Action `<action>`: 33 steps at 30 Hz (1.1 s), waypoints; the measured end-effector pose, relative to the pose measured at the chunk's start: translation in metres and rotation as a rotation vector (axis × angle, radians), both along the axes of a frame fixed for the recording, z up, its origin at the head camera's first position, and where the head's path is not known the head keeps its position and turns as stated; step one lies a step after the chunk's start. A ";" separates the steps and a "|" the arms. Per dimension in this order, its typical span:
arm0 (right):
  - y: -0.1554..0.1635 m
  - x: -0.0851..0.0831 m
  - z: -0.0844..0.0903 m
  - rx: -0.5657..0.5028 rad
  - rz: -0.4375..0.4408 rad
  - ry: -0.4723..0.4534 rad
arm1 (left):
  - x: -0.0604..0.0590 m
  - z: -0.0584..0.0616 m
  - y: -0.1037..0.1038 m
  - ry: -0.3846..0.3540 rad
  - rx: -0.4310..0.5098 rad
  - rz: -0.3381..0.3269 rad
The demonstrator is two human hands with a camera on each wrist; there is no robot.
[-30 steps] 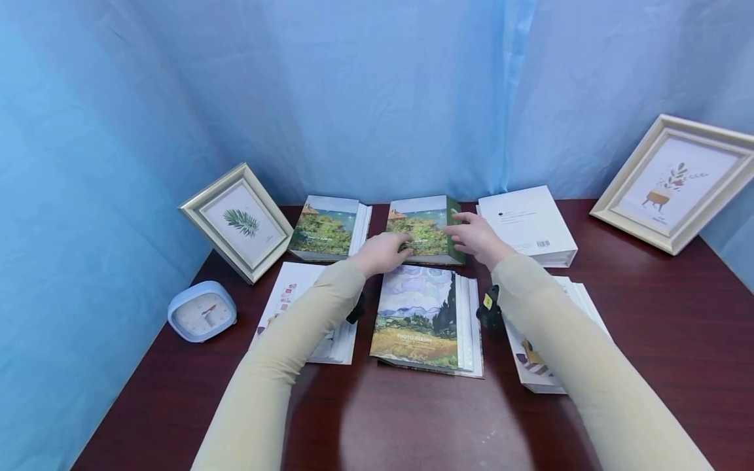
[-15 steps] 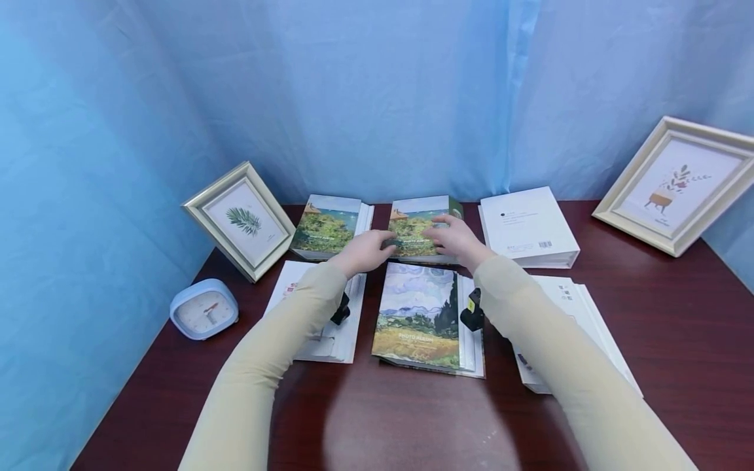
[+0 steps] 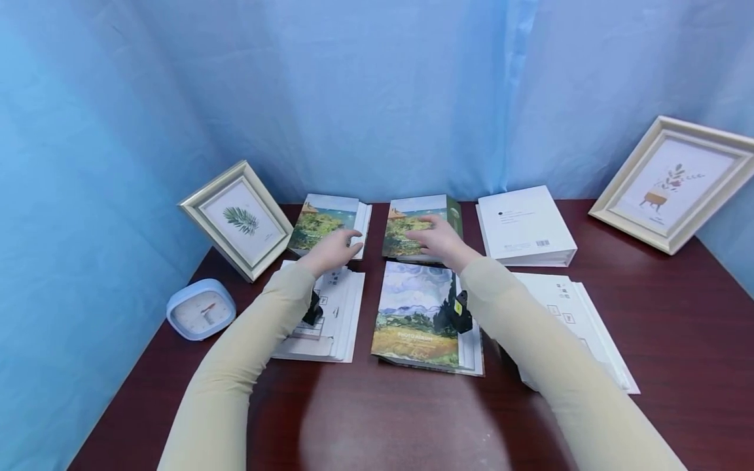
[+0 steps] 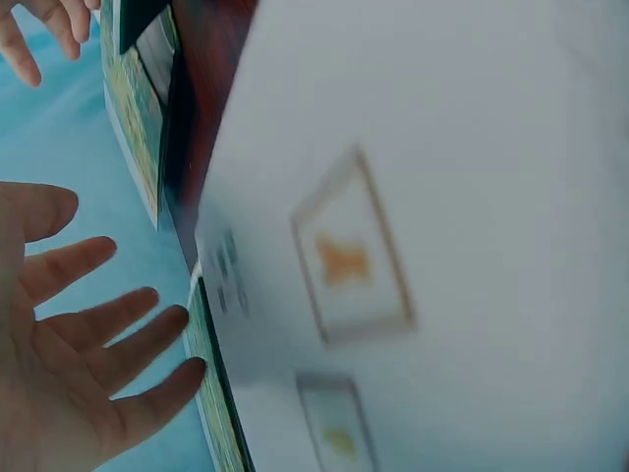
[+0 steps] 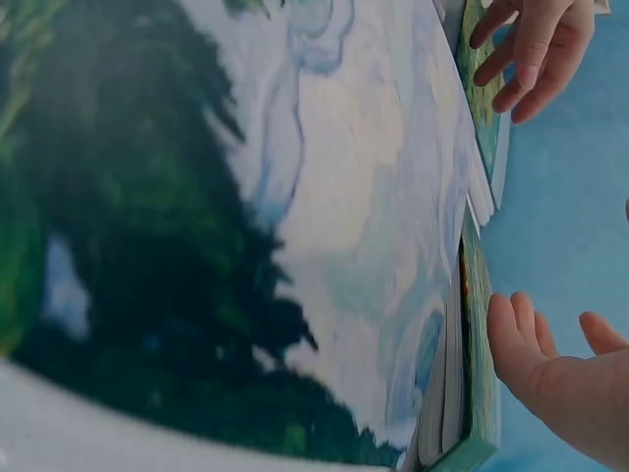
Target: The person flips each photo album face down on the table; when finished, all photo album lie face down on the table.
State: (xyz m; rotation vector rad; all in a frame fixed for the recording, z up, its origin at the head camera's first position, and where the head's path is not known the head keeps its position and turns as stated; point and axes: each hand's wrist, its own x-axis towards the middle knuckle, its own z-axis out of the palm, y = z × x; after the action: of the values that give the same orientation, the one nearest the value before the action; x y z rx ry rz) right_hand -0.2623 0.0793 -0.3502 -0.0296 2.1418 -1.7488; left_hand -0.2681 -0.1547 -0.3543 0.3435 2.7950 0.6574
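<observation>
My left hand point(image 3: 331, 252) hovers over the lower right part of a photo album point(image 3: 318, 226) with a garden-and-sea cover, back left. Its fingers are spread and hold nothing in the left wrist view. My right hand point(image 3: 440, 241) is above a matching album point(image 3: 406, 226) at the back middle, fingers loosely extended and holding nothing; whether it touches the cover I cannot tell. Below it lies an album with a painted wheat field point(image 3: 415, 314). A white album point(image 3: 336, 320) lies under my left wrist, another white one point(image 3: 565, 307) by my right forearm.
A white album with its back up point(image 3: 527, 222) lies at the back right. Picture frames stand left point(image 3: 241, 222) and right point(image 3: 671, 186). A blue clock point(image 3: 201, 309) is at the left edge. Blue curtains point(image 3: 377, 98) hang behind the dark table point(image 3: 389, 418).
Both hands have moved left. My left hand has gone from the back middle album to the back left one; my right hand has shifted from that middle album's right edge over its cover.
</observation>
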 end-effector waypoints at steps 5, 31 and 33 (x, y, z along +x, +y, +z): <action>-0.011 0.001 0.000 -0.050 0.020 -0.025 | -0.005 0.001 -0.017 -0.022 -0.038 0.016; -0.048 -0.002 -0.016 0.006 0.110 -0.032 | -0.001 0.000 -0.065 -0.067 -0.114 0.228; -0.053 -0.003 -0.017 0.002 0.120 -0.028 | -0.001 -0.001 -0.068 -0.078 -0.103 0.243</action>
State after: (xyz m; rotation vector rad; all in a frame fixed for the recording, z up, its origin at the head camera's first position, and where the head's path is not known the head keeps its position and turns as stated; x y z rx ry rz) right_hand -0.2650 0.0262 -0.3670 -0.1295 2.0769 -1.6697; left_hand -0.2689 -0.2231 -0.3555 -0.0421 2.8066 0.5606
